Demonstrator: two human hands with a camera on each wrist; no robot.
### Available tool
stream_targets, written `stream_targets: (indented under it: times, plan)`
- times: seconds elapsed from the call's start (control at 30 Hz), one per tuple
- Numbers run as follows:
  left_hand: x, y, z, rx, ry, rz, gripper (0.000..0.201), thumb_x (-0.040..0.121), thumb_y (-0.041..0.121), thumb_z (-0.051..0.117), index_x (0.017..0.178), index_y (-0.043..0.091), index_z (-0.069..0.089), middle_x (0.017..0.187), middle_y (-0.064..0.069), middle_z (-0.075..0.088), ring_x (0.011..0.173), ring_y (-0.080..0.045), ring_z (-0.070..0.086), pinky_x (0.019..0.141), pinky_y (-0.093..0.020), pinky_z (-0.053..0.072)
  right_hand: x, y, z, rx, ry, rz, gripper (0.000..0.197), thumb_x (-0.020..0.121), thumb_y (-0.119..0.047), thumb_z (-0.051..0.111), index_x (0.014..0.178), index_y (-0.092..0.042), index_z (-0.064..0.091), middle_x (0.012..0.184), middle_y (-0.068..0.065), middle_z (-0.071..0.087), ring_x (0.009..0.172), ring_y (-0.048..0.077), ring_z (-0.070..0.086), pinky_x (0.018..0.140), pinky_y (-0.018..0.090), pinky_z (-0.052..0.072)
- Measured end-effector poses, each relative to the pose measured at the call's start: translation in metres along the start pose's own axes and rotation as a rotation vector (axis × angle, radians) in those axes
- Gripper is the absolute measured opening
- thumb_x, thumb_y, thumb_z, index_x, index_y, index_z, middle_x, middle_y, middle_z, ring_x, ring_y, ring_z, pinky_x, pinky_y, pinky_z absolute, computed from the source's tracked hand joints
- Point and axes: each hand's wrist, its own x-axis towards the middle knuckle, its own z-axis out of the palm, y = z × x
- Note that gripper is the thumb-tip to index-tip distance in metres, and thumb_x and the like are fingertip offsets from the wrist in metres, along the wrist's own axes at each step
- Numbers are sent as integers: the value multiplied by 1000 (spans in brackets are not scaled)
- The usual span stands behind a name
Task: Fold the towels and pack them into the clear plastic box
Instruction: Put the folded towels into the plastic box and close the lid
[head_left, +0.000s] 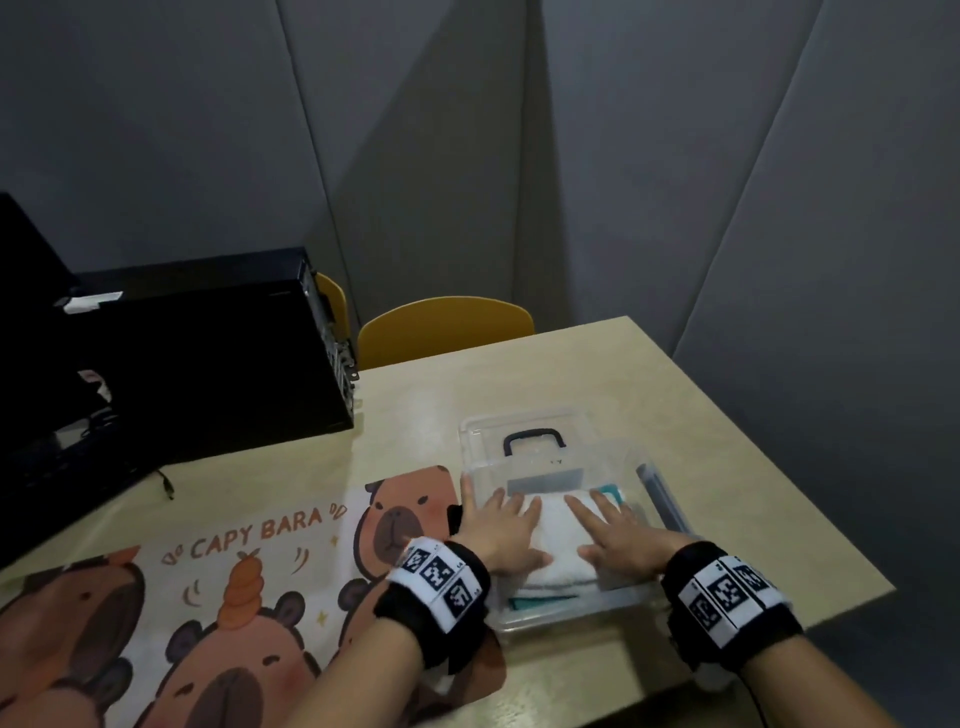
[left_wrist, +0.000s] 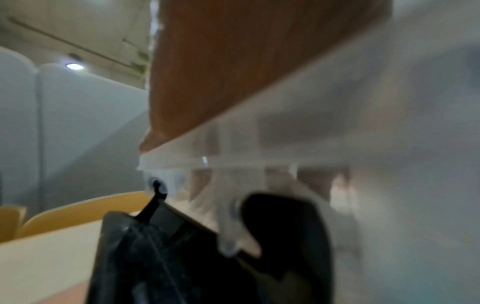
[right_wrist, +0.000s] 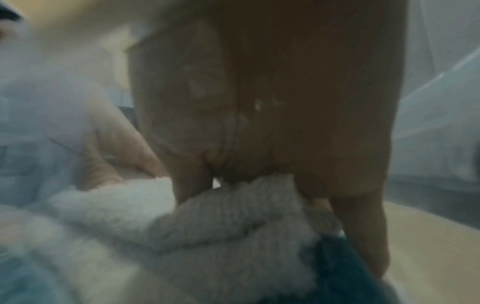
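Worktop (head_left: 701, 441), lower half of frame. Clear plastic box (head_left: 644, 467) at lower centre-right. White towel (head_left: 558, 540) folded inside it, atop what looks like a teal towel (head_left: 535, 603); wrist views blurred. Left hand (head_left: 506, 532) and right hand (head_left: 618, 532) lie flat on the white towel, fingers (head_left: 587, 506) straight, spread.

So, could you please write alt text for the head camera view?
Both hands, left hand and right hand, press flat on a folded white towel inside the clear plastic box on a beige table.
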Motion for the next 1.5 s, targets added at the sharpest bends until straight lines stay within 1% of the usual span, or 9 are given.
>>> stream_targets:
  times: [0.17, 0.27, 0.43, 0.53, 0.83, 0.93, 1.1, 1.23, 1.5]
  plan:
    - [-10, -22, -5, -551, 395, 43, 48, 95, 35, 43, 141, 23, 32, 149, -1, 32, 137, -16, 28, 118, -50, 2, -38, 13, -35, 187, 148, -100, 61, 94, -37, 46, 148, -25, 18, 151, 2, 31, 134, 21, 37, 109, 33, 31]
    - [-1, -27, 1, -652, 596, -51, 43, 94, 27, 46, 136, 21, 40, 140, -1, 38, 131, -16, 31, 114, -40, 23, -51, 22, -64, 204, 323, -68, 53, 94, -35, 49, 142, -26, 31, 139, 8, 48, 121, 23, 52, 95, 30, 41]
    - [22, -28, 11, -745, 575, -185, 44, 95, 25, 45, 137, 18, 39, 141, -4, 35, 131, -22, 33, 110, -33, 28, -31, 37, -107, 204, 503, -46, 45, 94, -29, 49, 137, -20, 41, 132, 14, 54, 117, 28, 53, 93, 33, 41]
    - [26, -28, 14, -812, 621, -175, 38, 96, 20, 43, 134, 14, 44, 134, -4, 41, 120, -19, 46, 95, -19, 32, 8, 41, -117, 112, 442, -11, 45, 94, -26, 49, 137, -15, 40, 136, 15, 50, 124, 28, 47, 99, 33, 37]
    - [30, -29, 18, -799, 640, -206, 35, 96, 28, 45, 130, 19, 48, 125, -3, 45, 106, -19, 51, 92, -26, 42, 79, 45, -124, 215, 164, -22, 48, 91, -27, 56, 136, -20, 41, 138, 12, 48, 118, 27, 50, 91, 31, 39]
    - [29, -31, 15, -847, 602, -209, 34, 97, 33, 41, 124, 17, 52, 115, -1, 50, 101, -17, 52, 91, -31, 45, 80, 61, -126, 393, 107, 18, 40, 94, -26, 50, 133, -22, 45, 135, 9, 50, 109, 23, 49, 87, 33, 42]
    - [58, -68, -4, -1360, 448, -423, 42, 100, 37, 29, 109, 8, 58, 98, -4, 57, 94, -21, 55, 78, -29, 42, 71, 76, -113, 478, 32, 33, 29, 96, -27, 44, 123, -24, 54, 125, 5, 54, 109, 22, 51, 86, 33, 46]
    - [86, -102, 0, -1448, 169, -597, 34, 95, 37, 44, 74, 10, 53, 69, -6, 45, 57, -19, 43, 61, -27, 36, 65, 77, -108, 513, 5, 29, 28, 96, -24, 44, 121, -23, 56, 120, 3, 58, 107, 20, 53, 87, 33, 48]
    - [108, -111, 8, -1373, -90, -528, 26, 94, 22, 49, 82, 1, 60, 78, -16, 58, 66, -25, 55, 60, -29, 45, 71, 77, -101, 624, -122, 43, 61, 95, -18, 48, 148, -19, 18, 154, 3, 24, 138, 21, 30, 99, 26, 33]
